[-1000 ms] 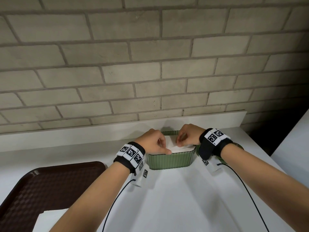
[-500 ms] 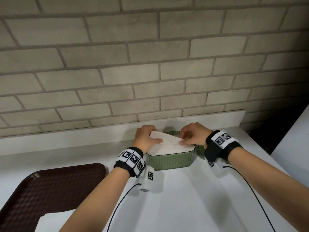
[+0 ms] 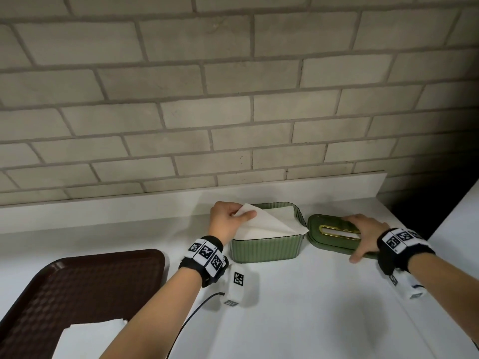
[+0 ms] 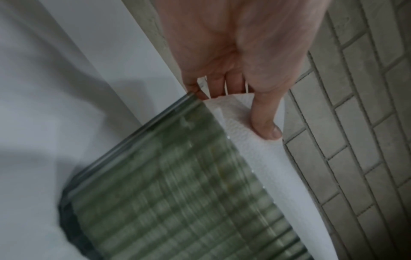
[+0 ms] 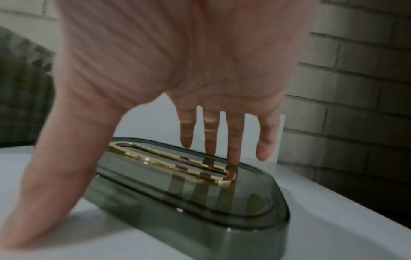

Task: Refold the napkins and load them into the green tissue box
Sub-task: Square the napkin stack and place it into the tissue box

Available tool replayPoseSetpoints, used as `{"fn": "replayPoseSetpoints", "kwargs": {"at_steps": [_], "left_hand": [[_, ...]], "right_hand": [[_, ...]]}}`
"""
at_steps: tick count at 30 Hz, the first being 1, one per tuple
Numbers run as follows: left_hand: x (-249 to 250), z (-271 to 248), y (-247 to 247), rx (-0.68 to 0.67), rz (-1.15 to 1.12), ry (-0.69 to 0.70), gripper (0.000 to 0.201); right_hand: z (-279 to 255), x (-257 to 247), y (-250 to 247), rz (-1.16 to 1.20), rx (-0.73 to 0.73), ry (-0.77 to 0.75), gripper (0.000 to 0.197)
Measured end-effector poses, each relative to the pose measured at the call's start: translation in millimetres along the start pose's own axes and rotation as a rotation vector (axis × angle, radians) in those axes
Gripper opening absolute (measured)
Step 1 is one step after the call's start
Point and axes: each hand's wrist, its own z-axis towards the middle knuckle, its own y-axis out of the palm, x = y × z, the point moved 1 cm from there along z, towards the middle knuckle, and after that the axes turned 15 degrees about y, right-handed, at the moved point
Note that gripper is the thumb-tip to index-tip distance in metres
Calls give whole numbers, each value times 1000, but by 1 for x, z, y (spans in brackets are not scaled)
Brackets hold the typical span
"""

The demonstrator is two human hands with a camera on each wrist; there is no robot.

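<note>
The ribbed green tissue box (image 3: 264, 251) stands open on the white table, filled with white napkins (image 3: 281, 216). My left hand (image 3: 229, 218) is at the box's left end and pinches the raised corner of the top napkin (image 3: 261, 222), which slopes down to the right. In the left wrist view the thumb (image 4: 265, 123) presses that napkin (image 4: 255, 149) against the fingers above the box (image 4: 177, 193). The green lid (image 3: 334, 235) with a gold slot lies flat right of the box. My right hand (image 3: 364, 235) is spread over it, and its straight fingers (image 5: 233, 140) touch the lid (image 5: 222, 198).
A dark brown tray (image 3: 77, 294) sits at the front left with a white napkin (image 3: 88, 338) overlapping its near edge. A white ledge (image 3: 155, 206) and a brick wall close the back. The table ends at a dark gap (image 3: 420, 203) on the right.
My right hand let go of the napkin and moved right onto the lid. My left hand went to the box's left end and now holds the top napkin's corner up.
</note>
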Motion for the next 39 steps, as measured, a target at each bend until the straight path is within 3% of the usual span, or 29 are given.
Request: {"fn": "replayPoseSetpoints", "kwargs": {"at_steps": [2, 7, 8, 11, 13, 17, 24, 29, 34, 39], "left_hand": [[5, 0, 1, 10, 1, -7, 18], [9, 0, 2, 40, -10, 9, 25], [9, 0, 2, 42, -12, 12, 26], [12, -2, 3, 59, -8, 34, 27], [10, -3, 4, 74, -18, 57, 28], [10, -9, 2, 76, -12, 185, 33], [22, -25, -8, 59, -8, 243, 22], [23, -54, -12, 134, -174, 114, 20], [29, -81, -14, 234, -399, -47, 42], [23, -92, -8, 313, -483, -243, 50]], "right_hand": [[5, 2, 3, 25, 34, -10, 122], [10, 3, 4, 7, 48, -3, 105], [9, -2, 1, 80, 100, -26, 93], [-3, -32, -11, 580, 343, -194, 29], [-25, -67, -24, 809, 357, -318, 5], [-61, -134, -44, 830, 121, -561, 6], [-80, -182, -56, 948, -118, -667, 15], [-92, -187, -44, 902, -126, -649, 16], [-106, -183, -24, 1007, 9, -614, 9], [-107, -184, -5, 1122, -103, -612, 21]]}}
